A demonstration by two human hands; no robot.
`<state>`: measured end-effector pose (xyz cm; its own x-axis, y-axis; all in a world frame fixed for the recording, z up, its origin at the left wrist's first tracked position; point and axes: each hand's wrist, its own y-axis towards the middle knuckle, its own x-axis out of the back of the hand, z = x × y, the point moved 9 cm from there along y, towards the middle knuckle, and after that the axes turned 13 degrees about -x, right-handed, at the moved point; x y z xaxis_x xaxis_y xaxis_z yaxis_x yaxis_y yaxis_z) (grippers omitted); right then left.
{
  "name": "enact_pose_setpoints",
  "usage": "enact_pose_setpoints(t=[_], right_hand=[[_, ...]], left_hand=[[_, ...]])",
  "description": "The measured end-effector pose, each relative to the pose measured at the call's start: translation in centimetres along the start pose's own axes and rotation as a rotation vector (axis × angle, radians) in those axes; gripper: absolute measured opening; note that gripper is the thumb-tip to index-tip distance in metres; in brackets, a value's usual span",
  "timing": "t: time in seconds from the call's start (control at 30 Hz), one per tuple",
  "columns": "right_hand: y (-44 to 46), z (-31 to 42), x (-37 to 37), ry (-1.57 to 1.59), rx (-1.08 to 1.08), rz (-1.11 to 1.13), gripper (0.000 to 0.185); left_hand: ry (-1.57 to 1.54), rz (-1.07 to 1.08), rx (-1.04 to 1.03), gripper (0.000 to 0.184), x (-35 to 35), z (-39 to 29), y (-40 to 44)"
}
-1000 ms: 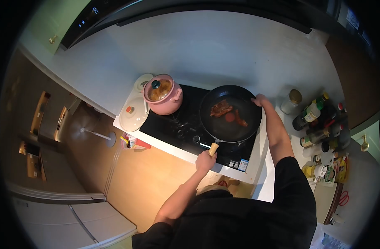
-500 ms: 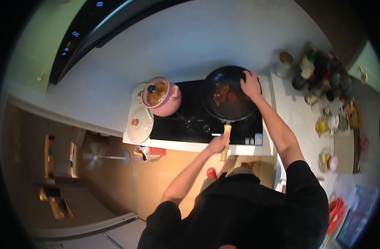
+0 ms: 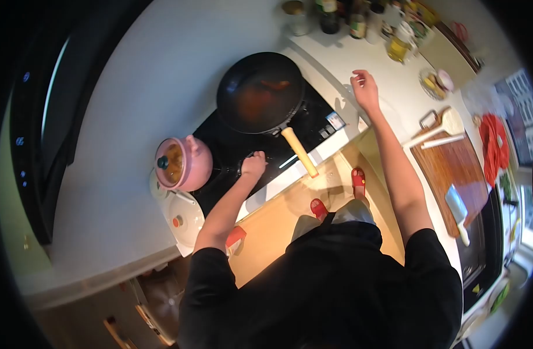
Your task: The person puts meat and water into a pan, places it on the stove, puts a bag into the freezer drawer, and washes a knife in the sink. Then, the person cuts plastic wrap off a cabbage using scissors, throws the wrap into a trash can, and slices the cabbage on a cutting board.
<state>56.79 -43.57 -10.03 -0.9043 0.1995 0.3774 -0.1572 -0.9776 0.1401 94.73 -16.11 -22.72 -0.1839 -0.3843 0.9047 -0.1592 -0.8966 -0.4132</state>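
Over the front of the black cooktop (image 3: pixel 313 110), my left hand (image 3: pixel 254 165) has its fingers curled down at the glass beside a dark ring-shaped mark. Whatever is under the fingertips is hidden. My right hand (image 3: pixel 365 90) hovers above the white counter to the right of the stove, fingers loosely bent and apart, holding nothing. A black frying pan (image 3: pixel 234 75) sits on the back right of the cooktop with reddish-brown food (image 3: pixel 257 104) in it. Its wooden handle (image 3: pixel 299 152) points toward me, untouched. A pink pot (image 3: pixel 198 166) with a glass lid stands to the left.
A cream lid (image 3: pixel 185 221) with an orange knob lies left of the cooktop. On the right counter are a wooden cutting board (image 3: pixel 446 168), a cleaver (image 3: pixel 456 203), an oil bottle (image 3: pixel 399 46) and a small plate of food (image 3: pixel 432 84). Several bottles line the back.
My left hand has let go of the pan handle and moved left to the cooktop. My right hand has left the pan rim for the counter side. The view has turned right.
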Motion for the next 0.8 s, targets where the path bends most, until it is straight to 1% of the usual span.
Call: enact_pose_setpoints(t=[0.1, 0.13, 0.2, 0.27, 0.37, 0.4, 0.43, 0.47, 0.5, 0.53, 0.57, 0.6, 0.63, 0.67, 0.7, 0.73, 0.77, 0.8], right_hand=[[0.4, -2.3, 7.7, 0.123, -0.117, -0.047, 0.024], [0.8, -3.2, 10.1, 0.168, -0.127, -0.067, 0.024], [1.0, -4.7, 13.8, 0.299, -0.171, -0.085, 0.022], [0.5, -4.4, 16.1, 0.437, -0.272, -0.095, 0.024], [-0.3, -4.9, 15.7, 0.597, -0.419, -0.097, 0.03], [-0.6, -5.3, 14.8, 0.655, -0.434, -0.103, 0.03], [-0.6, -5.2, 14.3, 0.718, -0.418, -0.083, 0.028], [-1.2, -5.6, 12.7, 0.779, -0.413, -0.066, 0.027], [-0.1, -9.3, 7.6, 0.955, -0.473, -0.09, 0.031], [-0.7, -7.8, 7.2, 0.894, -0.504, -0.031, 0.029], [-2.6, -5.3, 8.6, 0.853, -0.509, 0.009, 0.024], [-3.3, -4.2, 8.8, 0.843, -0.517, 0.094, 0.024], [-4.1, -4.2, 9.2, 0.903, -0.507, 0.17, 0.024], [-5.0, -4.2, 9.6, 0.96, -0.499, 0.248, 0.024], [-5.6, -4.4, 9.7, 0.991, -0.472, 0.278, 0.025], [-6.2, -4.7, 9.8, 1.022, -0.445, 0.31, 0.026], [-6.1, -5.1, 8.8, 0.992, -0.448, 0.285, 0.027], [-6.0, -5.5, 7.7, 0.961, -0.451, 0.261, 0.027]], left_hand=[[0.035, 0.035, -0.053, 0.042, -0.6, 0.3, 0.5], [0.032, 0.058, -0.055, 0.042, -0.3, 0.2, 0.5], [0.021, 0.102, -0.038, 0.042, 0.3, -0.3, 0.5], [0.01, 0.148, 0.009, 0.042, 0.5, -0.5, 0.4], [-0.067, 0.161, 0.193, 0.042, -0.3, -0.1, 0.2], [-0.142, 0.177, 0.273, 0.044, -0.6, 0.1, 0.2], [-0.188, 0.167, 0.31, 0.046, -1.3, 0.5, 0.3], [-0.219, 0.179, 0.301, 0.047, -2.6, 1.4, 0.5], [-0.203, 0.176, 0.278, 0.048, -2.9, 1.7, 0.0], [-0.187, 0.173, 0.255, 0.048, -3.1, 1.9, -0.4], [-0.126, 0.148, 0.208, 0.048, -1.2, 0.5, -0.2], [-0.077, 0.111, 0.149, 0.049, -0.1, -0.7, 0.6], [0.063, -0.081, 0.032, 0.049, -1.2, 0.8, 0.4], [0.026, 0.057, 0.124, 0.05, -1.3, 1.0, 0.6], [-0.014, 0.183, 0.218, 0.05, -1.0, 0.6, 0.8], [-0.044, 0.169, 0.214, 0.05, -0.5, 0.2, 0.8], [-0.059, 0.23, 0.259, 0.047, -1.5, 1.5, 0.3], [-0.065, 0.248, 0.271, 0.045, -1.6, 1.5, 0.3]])
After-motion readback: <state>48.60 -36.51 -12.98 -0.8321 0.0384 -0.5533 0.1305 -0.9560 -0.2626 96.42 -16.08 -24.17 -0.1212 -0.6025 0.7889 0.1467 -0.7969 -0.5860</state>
